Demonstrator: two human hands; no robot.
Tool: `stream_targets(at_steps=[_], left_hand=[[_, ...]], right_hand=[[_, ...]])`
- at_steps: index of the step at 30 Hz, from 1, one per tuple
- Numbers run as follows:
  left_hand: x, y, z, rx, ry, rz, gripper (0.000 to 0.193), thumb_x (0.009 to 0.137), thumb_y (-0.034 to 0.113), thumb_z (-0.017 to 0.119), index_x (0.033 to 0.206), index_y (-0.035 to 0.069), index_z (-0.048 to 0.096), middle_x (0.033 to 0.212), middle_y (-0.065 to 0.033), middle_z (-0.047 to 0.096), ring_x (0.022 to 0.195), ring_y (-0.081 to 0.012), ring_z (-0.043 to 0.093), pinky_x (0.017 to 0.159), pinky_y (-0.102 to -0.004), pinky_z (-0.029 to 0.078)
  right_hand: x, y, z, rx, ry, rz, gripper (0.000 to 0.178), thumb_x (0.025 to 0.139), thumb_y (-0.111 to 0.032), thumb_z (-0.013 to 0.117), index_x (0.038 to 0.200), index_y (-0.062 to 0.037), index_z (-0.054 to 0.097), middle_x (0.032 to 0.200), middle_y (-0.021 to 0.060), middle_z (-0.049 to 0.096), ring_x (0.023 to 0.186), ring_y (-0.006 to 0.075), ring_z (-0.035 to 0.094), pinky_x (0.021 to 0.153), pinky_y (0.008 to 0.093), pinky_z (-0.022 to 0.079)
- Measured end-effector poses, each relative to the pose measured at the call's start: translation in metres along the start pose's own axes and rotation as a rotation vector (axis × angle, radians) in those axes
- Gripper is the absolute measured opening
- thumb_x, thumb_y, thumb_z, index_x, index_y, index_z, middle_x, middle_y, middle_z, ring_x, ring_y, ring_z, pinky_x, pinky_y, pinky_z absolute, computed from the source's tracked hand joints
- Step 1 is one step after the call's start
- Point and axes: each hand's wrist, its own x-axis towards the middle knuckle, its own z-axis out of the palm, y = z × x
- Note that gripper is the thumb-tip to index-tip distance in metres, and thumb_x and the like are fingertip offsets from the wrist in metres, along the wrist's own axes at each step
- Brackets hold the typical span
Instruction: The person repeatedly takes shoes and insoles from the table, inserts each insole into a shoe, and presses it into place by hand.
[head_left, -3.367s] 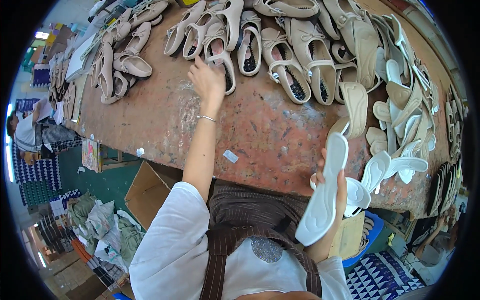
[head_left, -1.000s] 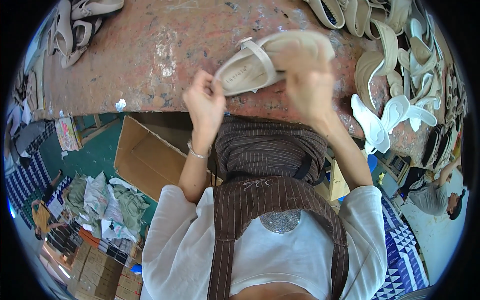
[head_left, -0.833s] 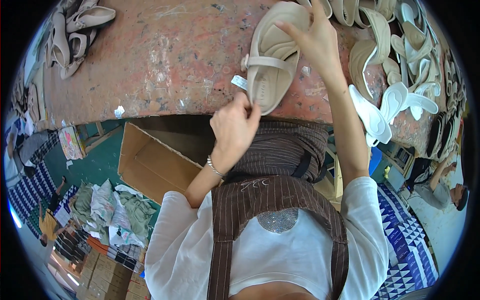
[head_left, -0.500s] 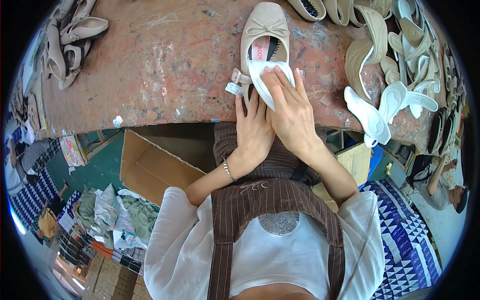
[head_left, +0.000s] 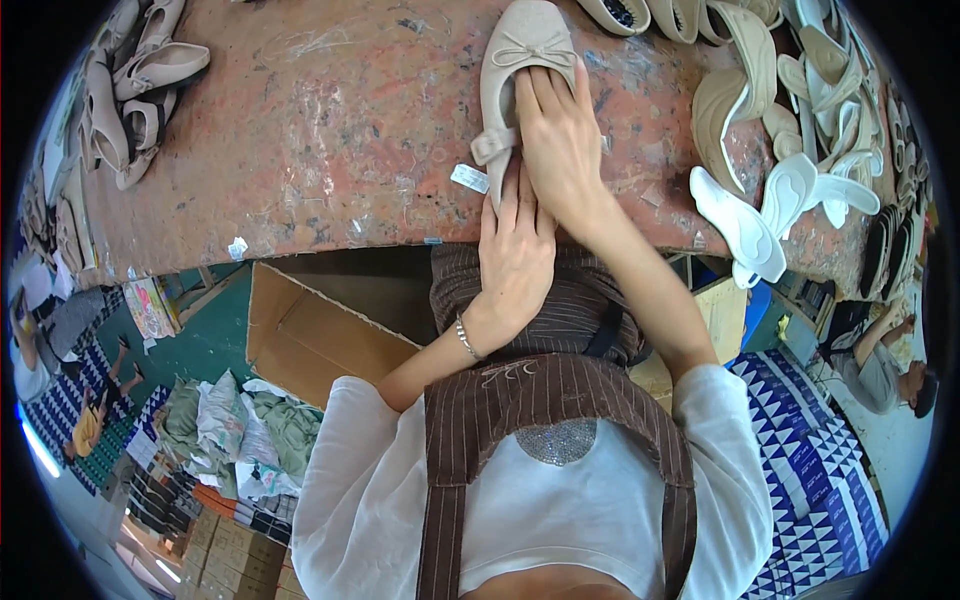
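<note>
A beige shoe (head_left: 496,90) with a bow and a buckled strap lies on the worn reddish table, toe pointing away from me. My right hand (head_left: 562,150) reaches into its opening; the fingers are stretched forward, their tips hidden under the bow end. The white insole is out of sight beneath that hand. At the heel end, my left hand (head_left: 516,245) holds the shoe, its fingers lying close together along the back and partly covered by the right hand. A small white tag (head_left: 469,178) sticks out beside the strap.
Several white insoles (head_left: 740,225) and curved beige pieces (head_left: 735,110) lie on the right of the table. More beige shoes (head_left: 160,68) stand far left. Below the table edge is a cardboard box (head_left: 318,330); sacks (head_left: 225,425) lie on the floor at left.
My right hand has slid forward into the shoe, and the white insole that showed under it is now hidden. My left hand stays at the heel, its fingers closer together.
</note>
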Motion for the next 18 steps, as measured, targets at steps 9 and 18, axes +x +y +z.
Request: stream_targets(at_steps=[9, 18], left_hand=[[-0.002, 0.000, -0.001, 0.001, -0.067, 0.011, 0.048, 0.086, 0.013, 0.060, 0.131, -0.002, 0.055, 0.134, -0.0205, 0.053, 0.131, -0.0368, 0.044, 0.102, -0.0515, 0.039], [0.001, -0.001, 0.001, 0.086, -0.037, 0.034, 0.047, 0.090, 0.016, 0.060, 0.131, -0.007, 0.052, 0.138, -0.0254, 0.050, 0.131, -0.0419, 0.044, 0.100, -0.0516, 0.039]], right_hand=[[0.005, -0.010, -0.021, 0.073, 0.037, -0.049, 0.038, 0.081, -0.003, 0.054, 0.117, 0.0080, 0.059, 0.111, 0.0227, 0.065, 0.109, 0.0369, 0.063, 0.117, 0.0529, 0.023], [0.030, 0.010, 0.025, -0.236, -0.254, -0.019, 0.020, 0.084, -0.012, 0.055, 0.083, -0.0044, 0.073, 0.081, 0.0118, 0.072, 0.082, 0.0243, 0.071, 0.118, 0.0588, 0.012]])
